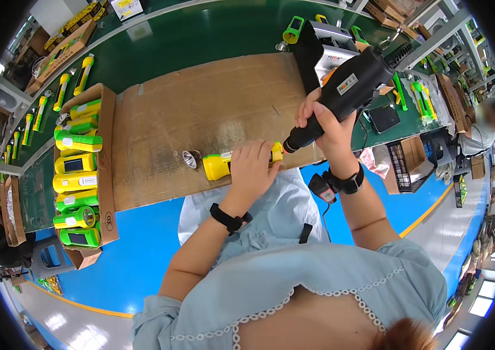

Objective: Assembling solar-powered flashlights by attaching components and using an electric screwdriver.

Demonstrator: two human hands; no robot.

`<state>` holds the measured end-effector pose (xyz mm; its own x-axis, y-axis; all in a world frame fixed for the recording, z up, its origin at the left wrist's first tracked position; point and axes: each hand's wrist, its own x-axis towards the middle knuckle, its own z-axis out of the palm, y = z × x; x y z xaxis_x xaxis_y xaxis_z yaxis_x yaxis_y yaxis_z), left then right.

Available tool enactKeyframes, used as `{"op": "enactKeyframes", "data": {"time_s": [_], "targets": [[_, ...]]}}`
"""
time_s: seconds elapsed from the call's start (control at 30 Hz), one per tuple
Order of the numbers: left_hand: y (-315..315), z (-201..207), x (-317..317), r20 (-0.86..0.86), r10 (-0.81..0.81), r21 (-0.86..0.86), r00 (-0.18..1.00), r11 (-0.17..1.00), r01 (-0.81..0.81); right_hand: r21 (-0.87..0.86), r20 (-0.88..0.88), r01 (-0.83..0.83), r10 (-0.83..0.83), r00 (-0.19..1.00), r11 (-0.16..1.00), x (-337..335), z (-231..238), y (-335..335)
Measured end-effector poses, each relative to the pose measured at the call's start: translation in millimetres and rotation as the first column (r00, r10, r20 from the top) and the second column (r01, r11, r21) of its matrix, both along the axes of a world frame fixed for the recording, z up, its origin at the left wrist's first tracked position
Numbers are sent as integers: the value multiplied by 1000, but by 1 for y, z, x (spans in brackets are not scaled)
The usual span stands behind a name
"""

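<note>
My left hand [252, 166] is closed over a yellow-and-green flashlight body [217, 167], which lies on its side on the cardboard sheet [200, 99] near the sheet's front edge. In my right hand [332, 125] is a black electric screwdriver [352, 87], hanging from a coiled cord and tilted down to the left. Its tip meets, or nearly meets, the flashlight's right end; the exact contact is too small to tell. Just left of the flashlight body sits a silver reflector head [190, 159], apart from my fingers.
A cardboard box [107, 169] of several yellow and green flashlights stands at the left. More flashlights [62, 92] lie on the green bench [212, 35] beyond it. Behind the screwdriver is a black-and-white control box [332, 55]. A black crate [413, 166] sits lower right; a person [486, 131] is farther right.
</note>
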<state>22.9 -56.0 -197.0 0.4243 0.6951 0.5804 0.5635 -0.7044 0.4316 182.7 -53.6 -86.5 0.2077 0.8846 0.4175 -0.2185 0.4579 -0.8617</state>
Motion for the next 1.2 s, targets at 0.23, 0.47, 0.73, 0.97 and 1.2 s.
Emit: {"op": "enactKeyframes", "data": {"time_s": [0.23,0.47,0.73,0.97,1.2], "targets": [[-6,0,0,1,-11,12,1000,1000,11,-8,21,1,-1,1000,1000,0,-4,-3],[-7,-2,1,-16,9,49,1000,999,-8,8,41,37,-38,998,999,-1,-6,1],[9,7,0,13,-36,-20,999,999,37,76,94,82,-89,992,994,-10,-22,8],[24,16,2,-125,-26,-200,992,980,1,9,176,122,-122,977,992,-20,-41,27],[26,19,5,-136,-24,-216,990,976,-6,5,152,121,-120,981,993,-16,-41,27]]}}
